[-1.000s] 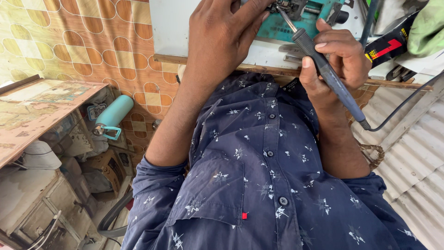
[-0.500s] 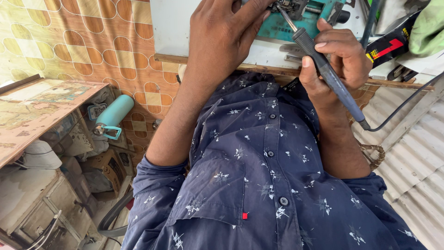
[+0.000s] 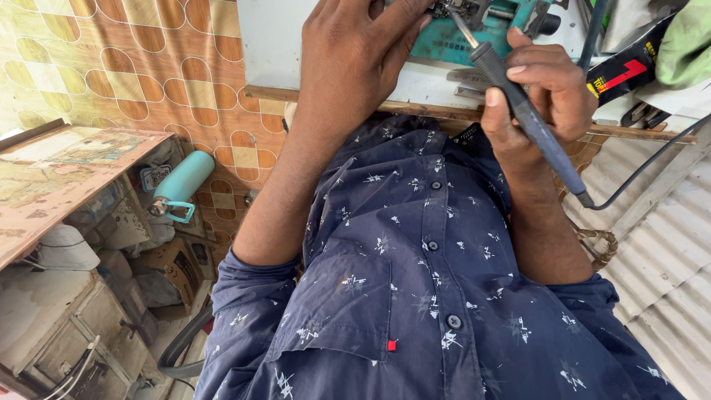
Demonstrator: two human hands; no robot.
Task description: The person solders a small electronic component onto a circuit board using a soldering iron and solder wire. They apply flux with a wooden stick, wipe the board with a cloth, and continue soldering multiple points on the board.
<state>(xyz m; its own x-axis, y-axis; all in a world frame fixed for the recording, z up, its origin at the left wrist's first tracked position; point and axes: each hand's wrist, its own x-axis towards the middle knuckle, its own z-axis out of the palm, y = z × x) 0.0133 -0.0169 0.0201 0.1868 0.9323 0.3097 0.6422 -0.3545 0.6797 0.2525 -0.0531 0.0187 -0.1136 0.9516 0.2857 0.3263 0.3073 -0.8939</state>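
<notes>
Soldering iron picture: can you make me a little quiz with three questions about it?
1. True or false: the right hand holds the soldering iron.
2. What colour is the board under the iron's tip? A red, B green, C yellow.
3. What colour is the bottle lying low at the left?

Key: 1 true. 2 B. 3 Light blue-green. The left hand rests its fingers at the board's edge.
</notes>
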